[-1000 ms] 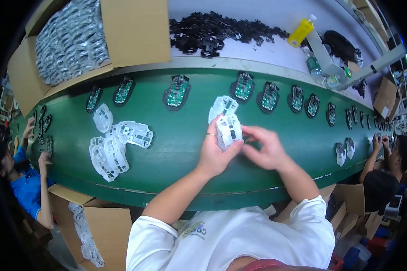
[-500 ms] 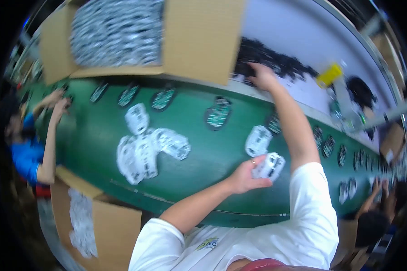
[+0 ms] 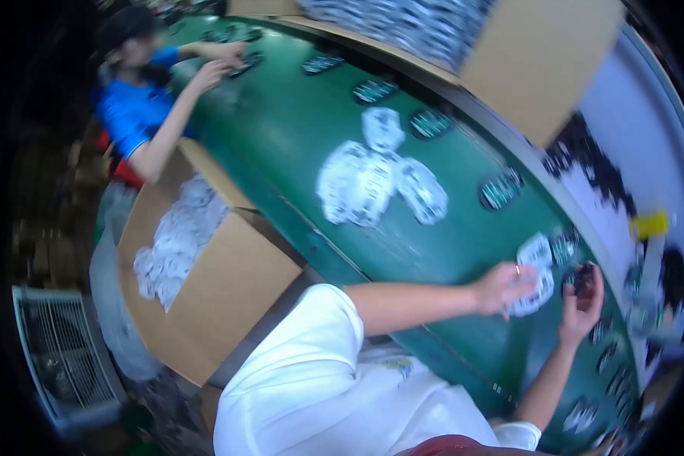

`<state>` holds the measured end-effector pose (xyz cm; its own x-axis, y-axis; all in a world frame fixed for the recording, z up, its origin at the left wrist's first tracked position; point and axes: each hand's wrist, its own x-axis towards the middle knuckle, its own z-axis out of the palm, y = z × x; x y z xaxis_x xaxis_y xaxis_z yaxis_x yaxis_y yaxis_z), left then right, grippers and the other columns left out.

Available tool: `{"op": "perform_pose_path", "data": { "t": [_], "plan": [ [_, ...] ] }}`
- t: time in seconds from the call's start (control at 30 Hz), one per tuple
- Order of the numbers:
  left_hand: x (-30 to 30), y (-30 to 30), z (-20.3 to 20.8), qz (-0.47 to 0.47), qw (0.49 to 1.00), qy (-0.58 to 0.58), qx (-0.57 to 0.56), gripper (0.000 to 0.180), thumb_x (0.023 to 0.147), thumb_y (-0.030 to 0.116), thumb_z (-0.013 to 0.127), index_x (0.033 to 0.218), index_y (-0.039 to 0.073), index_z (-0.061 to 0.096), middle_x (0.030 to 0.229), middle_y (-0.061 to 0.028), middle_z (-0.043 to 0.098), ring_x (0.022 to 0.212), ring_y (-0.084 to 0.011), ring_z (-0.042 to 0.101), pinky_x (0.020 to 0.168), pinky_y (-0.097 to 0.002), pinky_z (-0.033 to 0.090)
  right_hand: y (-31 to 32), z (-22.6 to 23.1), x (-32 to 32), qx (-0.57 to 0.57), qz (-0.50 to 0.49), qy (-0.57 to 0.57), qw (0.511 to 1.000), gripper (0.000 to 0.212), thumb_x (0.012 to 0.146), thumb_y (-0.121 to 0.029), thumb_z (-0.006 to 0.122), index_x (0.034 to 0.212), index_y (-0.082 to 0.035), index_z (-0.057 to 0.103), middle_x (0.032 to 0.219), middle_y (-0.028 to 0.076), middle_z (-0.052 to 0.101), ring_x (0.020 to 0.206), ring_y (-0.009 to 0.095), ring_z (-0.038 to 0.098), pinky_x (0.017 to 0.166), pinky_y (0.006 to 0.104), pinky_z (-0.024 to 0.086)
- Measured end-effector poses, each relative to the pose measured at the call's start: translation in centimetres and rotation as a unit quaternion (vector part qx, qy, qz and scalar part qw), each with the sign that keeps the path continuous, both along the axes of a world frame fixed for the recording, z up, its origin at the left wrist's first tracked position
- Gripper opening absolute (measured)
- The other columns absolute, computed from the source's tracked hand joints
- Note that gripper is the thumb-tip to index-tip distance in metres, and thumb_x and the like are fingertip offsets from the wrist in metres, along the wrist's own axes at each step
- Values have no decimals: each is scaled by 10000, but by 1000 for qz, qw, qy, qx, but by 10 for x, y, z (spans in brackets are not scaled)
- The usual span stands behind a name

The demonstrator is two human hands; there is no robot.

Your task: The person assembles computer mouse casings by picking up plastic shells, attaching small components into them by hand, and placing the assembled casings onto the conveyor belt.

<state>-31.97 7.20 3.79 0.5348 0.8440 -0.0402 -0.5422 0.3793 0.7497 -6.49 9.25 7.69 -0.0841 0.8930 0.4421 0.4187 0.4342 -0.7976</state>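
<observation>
Head view, right side: left fingers (image 3: pixel 526 286) grip a curved white plastic shell (image 3: pixel 541 293), right fingers (image 3: pixel 597 289) a small black plastic part (image 3: pixel 584 280). Fitting seems in hand, needing alignment next.

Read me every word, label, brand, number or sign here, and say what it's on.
No text can be read in this view.
Small mark on the white shirt: too blurred to read.
White part at the left hand: no lettering can be made out.
Yellow bottle: any label is too blurred to read.
</observation>
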Motion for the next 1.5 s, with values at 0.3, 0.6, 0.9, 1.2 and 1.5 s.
{"op": "perform_pose_path", "data": {
  "t": [0.3, 0.6, 0.9, 1.2, 1.5],
  "plan": [
    [-4, -2, 26, 45, 984, 154, 71, 434, 1109, 299, 458, 1414, 7, 558, 1077, -44, 711, 817, -79, 662, 616, -221, 530, -59, 25, -59, 82, -6, -106, 991, 565, 709, 71, 747, 1261, -35, 697, 1340, 186, 650, 1129, 329, 689, 932, 377, 586],
    [4, -12, 20, 101, 930, 257, 243, 410, 1096, 243, 482, 1366, -35, 615, 1214, -130, 722, 1085, -161, 666, 958, -311, 518, -82, 17, -48, 102, 3, -110, 989, 541, 711, 66, 746, 1247, 5, 698, 1380, 215, 631, 1191, 352, 673, 970, 387, 575],
    [-10, -4, 27, 88, 924, 282, 243, 398, 1084, 250, 509, 1345, -21, 640, 1155, -142, 747, 1056, -165, 687, 922, -316, 534, -77, 9, -70, 167, -63, -148, 973, 565, 698, 56, 773, 1255, 5, 695, 1380, 212, 626, 1142, 360, 686, 952, 410, 580],
    [-18, -2, 27, 60, 914, 325, 235, 397, 1076, 260, 518, 1340, -7, 649, 1159, -157, 753, 1066, -192, 703, 932, -330, 538, -76, 12, -73, 101, -1, -121, 988, 607, 754, 5, 806, 1338, -2, 642, 1404, 211, 610, 1208, 362, 657, 1012, 404, 548],
    [-23, 2, 25, 25, 912, 313, 262, 385, 1069, 271, 531, 1329, 22, 667, 1169, -160, 753, 1070, -202, 711, 933, -341, 542, -76, -4, -84, -197, 71, 235, 949, 883, 774, -66, 897, 1505, -15, 404, 1358, 138, 604, 1247, 224, 610, 1086, 407, 504]
  ]
}}
